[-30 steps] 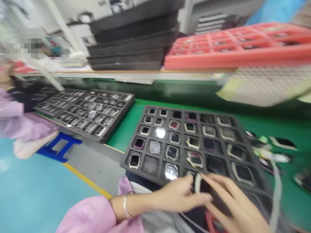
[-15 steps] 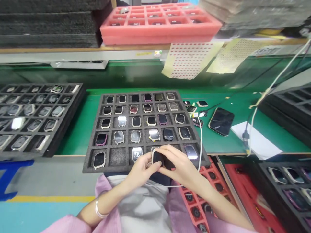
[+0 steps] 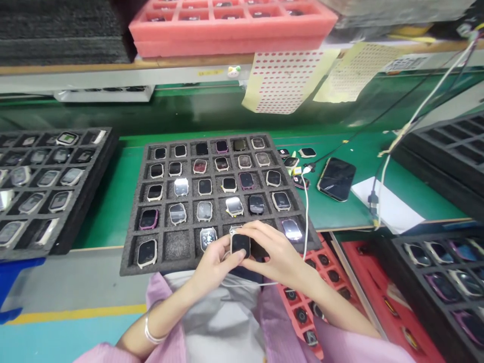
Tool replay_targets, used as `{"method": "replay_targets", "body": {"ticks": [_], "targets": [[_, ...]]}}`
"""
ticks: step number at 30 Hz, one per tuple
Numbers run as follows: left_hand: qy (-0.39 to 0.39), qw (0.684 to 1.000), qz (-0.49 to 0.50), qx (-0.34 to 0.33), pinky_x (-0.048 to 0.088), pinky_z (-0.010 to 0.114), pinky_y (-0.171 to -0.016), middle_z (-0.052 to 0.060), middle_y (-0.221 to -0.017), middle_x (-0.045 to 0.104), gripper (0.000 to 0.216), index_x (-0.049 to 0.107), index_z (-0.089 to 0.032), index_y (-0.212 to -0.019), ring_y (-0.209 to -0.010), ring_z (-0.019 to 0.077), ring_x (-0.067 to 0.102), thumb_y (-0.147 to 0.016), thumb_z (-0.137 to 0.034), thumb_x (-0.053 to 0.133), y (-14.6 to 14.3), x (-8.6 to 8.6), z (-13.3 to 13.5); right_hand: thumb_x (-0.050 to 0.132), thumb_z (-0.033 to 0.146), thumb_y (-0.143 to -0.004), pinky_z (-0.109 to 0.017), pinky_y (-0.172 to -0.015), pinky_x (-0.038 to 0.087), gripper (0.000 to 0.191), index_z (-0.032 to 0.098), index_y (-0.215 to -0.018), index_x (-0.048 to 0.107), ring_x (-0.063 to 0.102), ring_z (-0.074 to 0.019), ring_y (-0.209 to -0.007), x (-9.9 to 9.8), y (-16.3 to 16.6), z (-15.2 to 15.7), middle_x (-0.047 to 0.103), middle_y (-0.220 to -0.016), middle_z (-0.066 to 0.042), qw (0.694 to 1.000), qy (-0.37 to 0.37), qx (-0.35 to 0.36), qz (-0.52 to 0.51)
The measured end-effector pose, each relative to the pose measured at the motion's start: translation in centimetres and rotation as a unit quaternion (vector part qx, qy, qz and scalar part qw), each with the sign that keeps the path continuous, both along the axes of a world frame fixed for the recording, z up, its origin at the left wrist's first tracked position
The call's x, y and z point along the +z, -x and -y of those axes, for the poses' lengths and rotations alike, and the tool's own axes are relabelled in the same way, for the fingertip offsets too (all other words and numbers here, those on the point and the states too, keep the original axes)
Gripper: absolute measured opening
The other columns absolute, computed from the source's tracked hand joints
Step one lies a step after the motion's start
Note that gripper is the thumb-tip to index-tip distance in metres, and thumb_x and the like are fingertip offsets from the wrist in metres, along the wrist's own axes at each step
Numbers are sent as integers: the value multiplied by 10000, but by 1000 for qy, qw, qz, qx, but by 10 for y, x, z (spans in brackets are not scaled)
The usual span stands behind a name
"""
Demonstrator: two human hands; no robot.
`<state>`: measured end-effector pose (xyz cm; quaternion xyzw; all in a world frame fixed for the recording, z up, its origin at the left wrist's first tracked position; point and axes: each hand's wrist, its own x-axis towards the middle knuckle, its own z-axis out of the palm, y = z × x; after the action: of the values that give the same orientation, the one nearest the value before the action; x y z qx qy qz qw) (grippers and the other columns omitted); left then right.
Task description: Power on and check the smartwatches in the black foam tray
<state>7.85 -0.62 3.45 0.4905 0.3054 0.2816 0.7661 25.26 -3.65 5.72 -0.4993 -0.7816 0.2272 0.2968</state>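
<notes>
Between my two hands is a smartwatch case [image 3: 239,243] without a strap, its dark screen facing up and its rim light. My left hand [image 3: 215,262] grips its left side, with the thumb on the lower part of the screen. Fingers of my right hand [image 3: 270,249] close on its top and right edges. Both hands are over the front row of a black foam tray [image 3: 176,247], whose compartments hold many similar watch cases. A white cable [image 3: 249,285] passes under my hands; whether it joins the watch is hidden.
Another foam tray of watches [image 3: 49,176] lies left. At right are a black phone [image 3: 336,179], white paper [image 3: 389,204], several loose watches [image 3: 291,162] and a hanging white cable [image 3: 383,176]. Red foam trays [image 3: 302,297] sit low right; a pink tray [image 3: 230,38] is on the shelf.
The whole view has shifted a little, so the trays appear further left and the shelf higher. Both hands keep hold of the same watch case over the tray.
</notes>
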Motion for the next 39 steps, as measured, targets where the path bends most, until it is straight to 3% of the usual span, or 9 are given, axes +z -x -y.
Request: {"method": "replay_targets", "body": {"ticks": [17,25,28,33,36,39], "targets": [[-16,1000,-10,-5,436,316,-877,75,-956,623,240,595,-123,-1045,-890,194,569,-871,-288,594,1,-2,1,675,244,-823,-366,-852,508,412,160,-1203,537,600,-233,-992,-3,-2,1,613,-1090,-97,1000,-22,5,10],[6,999,-17,-28,460,290,-839,78,-994,648,300,606,-130,-1060,-937,209,592,-817,-295,667,-3,-2,9,690,258,-821,-332,-871,508,383,164,-1174,576,603,-226,-1015,12,-16,-2,635,-1099,-94,999,34,37,-1],[-4,999,-43,-20,464,291,-823,62,-947,644,317,608,-133,-1065,-918,208,590,-813,-315,669,-4,-5,10,690,233,-817,-363,-859,505,360,156,-1152,583,595,-241,-996,13,-16,-3,636,-1076,-99,998,35,37,29],[-29,995,-94,12,466,299,-817,47,-852,629,217,618,-121,-916,-839,189,588,-857,-329,603,-4,-7,9,660,249,-835,-440,-830,499,345,126,-1146,576,586,-284,-970,4,-6,0,635,-1047,-127,998,-3,13,66],[-22,998,-59,12,462,305,-843,61,-891,640,223,618,-119,-934,-855,192,595,-858,-328,604,-1,-4,6,663,261,-840,-439,-840,500,364,127,-1166,572,584,-277,-975,0,-3,1,621,-1060,-129,999,-3,13,35],[-1,1000,-12,-3,466,299,-838,85,-958,668,267,637,-119,-997,-890,206,612,-850,-341,617,3,2,3,677,286,-842,-385,-864,505,449,161,-1252,542,579,-239,-1011,0,-6,-1,594,-1102,-113,997,33,46,-59]]}}
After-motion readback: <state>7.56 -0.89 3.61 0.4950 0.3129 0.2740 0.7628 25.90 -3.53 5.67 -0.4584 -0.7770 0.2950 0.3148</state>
